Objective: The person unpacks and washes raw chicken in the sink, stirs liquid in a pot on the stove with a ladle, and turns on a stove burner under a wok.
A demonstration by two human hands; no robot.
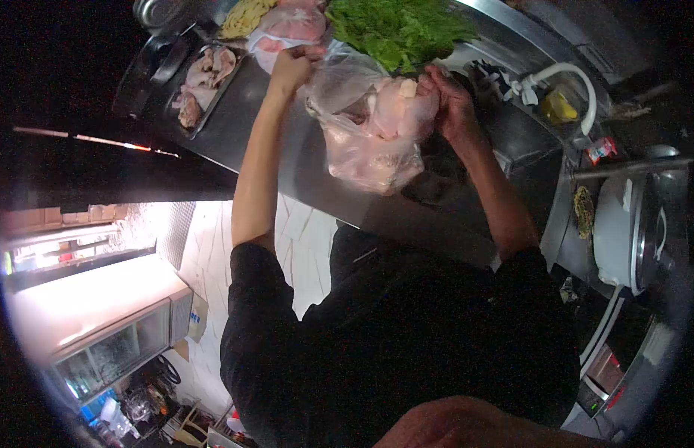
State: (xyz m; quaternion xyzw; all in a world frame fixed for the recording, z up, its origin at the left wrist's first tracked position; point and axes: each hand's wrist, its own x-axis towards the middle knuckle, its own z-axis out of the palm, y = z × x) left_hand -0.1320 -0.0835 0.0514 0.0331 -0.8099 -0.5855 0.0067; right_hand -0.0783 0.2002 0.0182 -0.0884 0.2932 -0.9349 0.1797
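Head view: the left hand point(296, 67) and right hand point(449, 95) both grasp one clear bag point(377, 153); beyond it lies one leafy heap point(403, 31), leftward one tray point(215, 106).

Passable along the bare strip of surface point(300, 160) between metal tray point(218, 98) and plastic bag point(380, 153), though crossed by the left forearm point(257, 157). Blocked beyond the bag by leafy greens point(403, 33), and farther right by a curved white hose point(577, 70).
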